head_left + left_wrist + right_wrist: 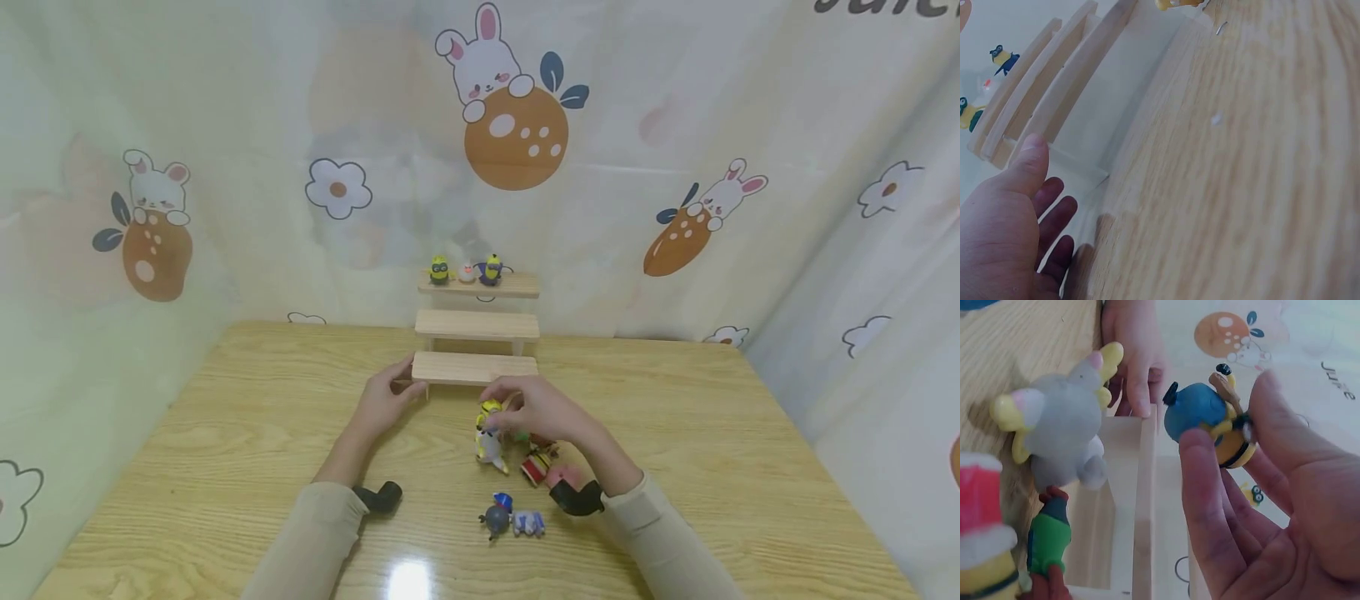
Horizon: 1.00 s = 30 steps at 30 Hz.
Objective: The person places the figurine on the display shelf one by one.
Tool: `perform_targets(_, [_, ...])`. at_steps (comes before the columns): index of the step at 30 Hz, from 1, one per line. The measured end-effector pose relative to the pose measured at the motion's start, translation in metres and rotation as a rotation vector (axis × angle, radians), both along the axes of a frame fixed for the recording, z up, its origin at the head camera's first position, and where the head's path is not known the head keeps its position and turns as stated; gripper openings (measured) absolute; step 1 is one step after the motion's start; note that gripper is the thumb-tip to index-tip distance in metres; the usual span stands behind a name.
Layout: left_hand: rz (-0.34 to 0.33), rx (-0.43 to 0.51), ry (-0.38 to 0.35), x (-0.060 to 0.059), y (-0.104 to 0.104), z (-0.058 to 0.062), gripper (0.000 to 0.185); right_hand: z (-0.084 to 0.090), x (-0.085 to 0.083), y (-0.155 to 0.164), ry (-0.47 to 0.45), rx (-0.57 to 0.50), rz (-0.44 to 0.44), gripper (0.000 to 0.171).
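Observation:
My right hand (536,408) pinches a small minion figurine (1238,447), yellow with a round blue part, between thumb and fingers. It holds the toy just in front of the lowest step (472,367) of a three-tier wooden display stand. At the left end of that step, my left hand (384,404) grips the stand, thumb against the front edge. Below the right hand lie a grey elephant-like figurine (1063,422) with yellow ears, a green figurine (1049,537) and a red, white and yellow figurine (985,512).
On the top tier (517,286) stand a green-and-yellow minion (438,271), a small white figurine (467,272) and a purple-and-yellow minion (491,271). Nearer me lie a dark round figurine (497,520) and a grey-white one (528,523). A printed curtain (397,100) hangs behind the table (712,467).

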<state>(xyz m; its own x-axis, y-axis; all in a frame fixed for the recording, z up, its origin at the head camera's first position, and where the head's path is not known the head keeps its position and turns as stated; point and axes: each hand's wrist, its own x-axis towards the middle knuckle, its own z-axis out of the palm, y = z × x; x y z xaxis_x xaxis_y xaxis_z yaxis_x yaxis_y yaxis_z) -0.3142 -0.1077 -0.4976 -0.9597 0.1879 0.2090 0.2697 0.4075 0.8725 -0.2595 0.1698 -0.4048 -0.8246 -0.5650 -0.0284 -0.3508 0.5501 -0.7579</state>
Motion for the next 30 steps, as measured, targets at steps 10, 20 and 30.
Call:
perform_targets(10, [-0.007,0.000,-0.006,-0.001,0.000,-0.002,0.067,0.003,-0.006,0.011,-0.089,-0.074,-0.050,0.038])
perform_targets(20, [-0.006,0.014,-0.042,-0.002,-0.001,-0.004,0.067,0.008,-0.008,0.021,0.141,0.048,-0.188,0.045])
perform_targets(30, [-0.010,0.002,-0.035,-0.002,-0.002,-0.003,0.067,0.025,-0.034,0.037,0.173,0.012,-0.363,0.041])
